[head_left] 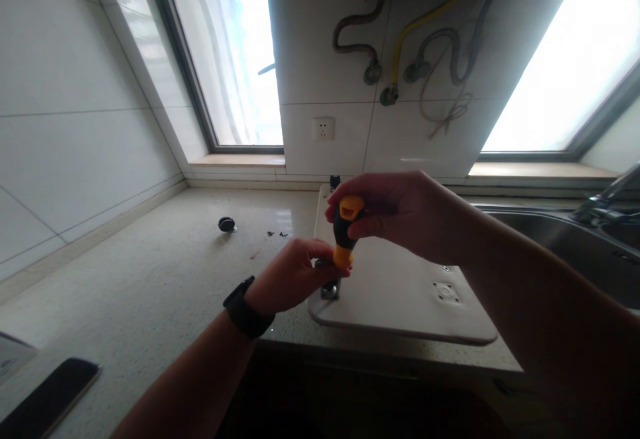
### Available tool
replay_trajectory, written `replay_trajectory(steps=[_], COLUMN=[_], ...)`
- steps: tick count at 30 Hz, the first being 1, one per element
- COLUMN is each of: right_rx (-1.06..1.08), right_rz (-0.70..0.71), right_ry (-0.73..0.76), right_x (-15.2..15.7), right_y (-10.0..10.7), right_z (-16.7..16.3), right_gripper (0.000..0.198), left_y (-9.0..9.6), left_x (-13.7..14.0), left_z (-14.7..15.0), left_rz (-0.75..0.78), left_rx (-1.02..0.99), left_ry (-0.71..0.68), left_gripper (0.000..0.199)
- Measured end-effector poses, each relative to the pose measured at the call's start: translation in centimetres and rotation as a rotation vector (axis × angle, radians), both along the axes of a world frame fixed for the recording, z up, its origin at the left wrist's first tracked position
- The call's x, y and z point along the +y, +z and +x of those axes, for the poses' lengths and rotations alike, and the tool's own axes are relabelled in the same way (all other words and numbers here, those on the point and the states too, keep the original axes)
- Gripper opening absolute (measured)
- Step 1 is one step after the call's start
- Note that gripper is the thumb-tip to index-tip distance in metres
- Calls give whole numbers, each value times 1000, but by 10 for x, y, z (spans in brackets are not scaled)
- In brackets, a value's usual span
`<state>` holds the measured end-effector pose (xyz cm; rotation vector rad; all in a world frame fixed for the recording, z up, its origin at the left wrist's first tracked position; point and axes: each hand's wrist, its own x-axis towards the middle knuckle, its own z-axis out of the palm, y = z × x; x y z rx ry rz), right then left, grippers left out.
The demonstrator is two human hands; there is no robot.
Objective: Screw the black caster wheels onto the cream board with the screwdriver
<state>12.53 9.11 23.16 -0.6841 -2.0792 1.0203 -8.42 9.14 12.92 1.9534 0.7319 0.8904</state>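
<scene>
My right hand (395, 215) is wrapped round the black and yellow handle of a screwdriver (344, 231), which stands nearly upright. My left hand (303, 272) is closed at the lower yellow end of the handle, thumb and fingers pinched there. Just under those fingers, a caster wheel with a metal plate (330, 290) sits at the near left corner of a white panel (385, 305). The screwdriver's tip is hidden. A second dark caster (335, 181) shows at the panel's far left corner. On the panel's right side is a square mount with holes (445, 291).
A loose black caster (227, 224) and a few small screws (277, 234) lie on the speckled counter (165, 279) to the left. A dark phone-like object (50, 395) is at lower left. The steel sink (565, 245) and faucet (605, 205) stand to the right.
</scene>
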Motion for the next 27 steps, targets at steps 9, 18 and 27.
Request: replay_trajectory(steps=[9, 18, 27], right_rx=[-21, -61, 26], right_rz=[125, 276, -14], right_ry=[-337, -557, 113], right_x=[-13, -19, 3], right_y=[-2, -6, -14], right_z=[-7, -17, 5], right_gripper=[31, 40, 45], left_y=[-1, -4, -7], left_x=[4, 6, 9], left_z=[-1, -3, -2], left_rz=[-51, -70, -69], left_rx=[16, -12, -35], left_ry=[44, 13, -23], left_gripper=[23, 22, 19])
